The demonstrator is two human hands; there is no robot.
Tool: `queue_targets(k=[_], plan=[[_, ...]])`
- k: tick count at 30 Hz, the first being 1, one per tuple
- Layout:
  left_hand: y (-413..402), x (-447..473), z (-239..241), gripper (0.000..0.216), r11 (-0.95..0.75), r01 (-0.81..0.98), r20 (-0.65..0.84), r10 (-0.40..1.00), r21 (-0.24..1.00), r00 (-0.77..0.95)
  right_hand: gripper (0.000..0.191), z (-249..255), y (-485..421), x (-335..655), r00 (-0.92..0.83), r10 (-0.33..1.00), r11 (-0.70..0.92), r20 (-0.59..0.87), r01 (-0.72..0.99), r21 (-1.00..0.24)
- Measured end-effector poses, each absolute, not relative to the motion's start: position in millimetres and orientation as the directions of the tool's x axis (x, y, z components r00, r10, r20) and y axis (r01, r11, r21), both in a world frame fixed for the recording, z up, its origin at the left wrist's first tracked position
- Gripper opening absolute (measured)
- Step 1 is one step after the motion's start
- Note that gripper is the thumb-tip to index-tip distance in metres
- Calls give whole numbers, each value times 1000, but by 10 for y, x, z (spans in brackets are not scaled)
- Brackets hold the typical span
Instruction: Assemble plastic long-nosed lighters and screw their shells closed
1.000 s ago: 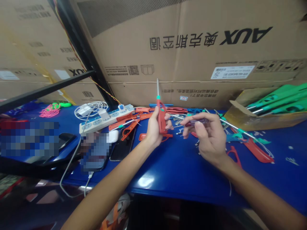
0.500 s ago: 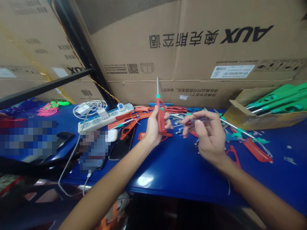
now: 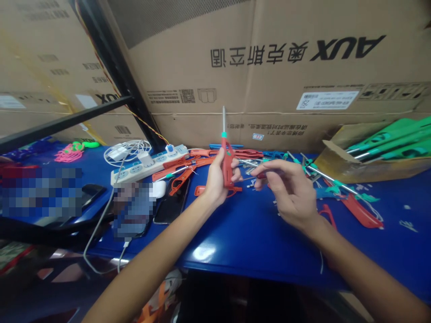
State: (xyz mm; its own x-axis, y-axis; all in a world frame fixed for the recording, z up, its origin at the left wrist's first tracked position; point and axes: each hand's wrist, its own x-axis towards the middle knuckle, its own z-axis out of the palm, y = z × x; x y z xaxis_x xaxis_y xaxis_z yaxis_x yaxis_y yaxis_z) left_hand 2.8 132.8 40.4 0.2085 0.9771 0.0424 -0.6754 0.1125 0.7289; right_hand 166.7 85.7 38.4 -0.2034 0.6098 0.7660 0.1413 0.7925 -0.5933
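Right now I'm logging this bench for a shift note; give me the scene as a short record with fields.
Left hand: grips a red lighter, metal tube upward
Right hand: holds a screwdriver, shaft toward the lighter; contact unclear
Surface: blue table
Left side: white power strip, dark phone
Right side: open carton with green lighters

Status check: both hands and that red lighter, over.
Left hand gripping red lighter, metal tube up. Right hand holding screwdriver, shaft toward lighter; contact unclear. Loose red piece on table behind left hand.
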Motion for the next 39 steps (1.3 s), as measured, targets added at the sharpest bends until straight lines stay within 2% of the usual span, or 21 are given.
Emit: queue_targets(k=[3, 7, 10, 12, 13, 20, 23, 26, 30, 36, 39], plan=[[1327, 3, 424, 38, 117, -688, 36, 978, 716, 204, 44, 397, 836, 1685, -243, 589, 808, 771, 193, -556], [1333, -25, 449, 39, 94, -699, 51, 982, 709, 184, 45, 425, 838, 1699, -195, 603, 795, 774, 232, -560], [1336, -26, 444, 39, 64, -693, 77, 982, 718, 170, 27, 433, 867, 1719, -139, 596, 781, 791, 328, -531], [1338, -25, 436, 37, 42, -683, 89, 984, 729, 155, 6, 443, 887, 1737, -156, 591, 765, 792, 420, -488], [1341, -28, 433, 36, 32, -677, 93, 985, 735, 147, 5, 453, 895, 1747, -184, 601, 755, 778, 449, -477], [1397, -100, 444, 32, -40, -647, 104, 993, 761, 60, 17, 535, 953, 1806, -341, 743, 663, 575, 491, -566], [1409, -122, 463, 32, -36, -641, 113, 990, 767, 81, 37, 521, 980, 1822, -340, 801, 590, 493, 583, -558], [1411, -143, 491, 29, -72, -622, 143, 988, 780, 65, 31, 498, 985, 1834, -377, 817, 576, 436, 534, -619], [1419, -181, 522, 28, -97, -598, 152, 988, 796, 42, 21, 498, 977, 1843, -466, 770, 627, 436, 424, -654], [1409, -183, 538, 24, -91, -604, 167, 983, 792, 70, 26, 467, 1044, 1846, -371, 803, 594, 466, 551, -585], [1391, -163, 547, 23, -92, -600, 182, 979, 794, 91, 26, 461, 1048, 1843, -351, 801, 597, 485, 538, -595]])
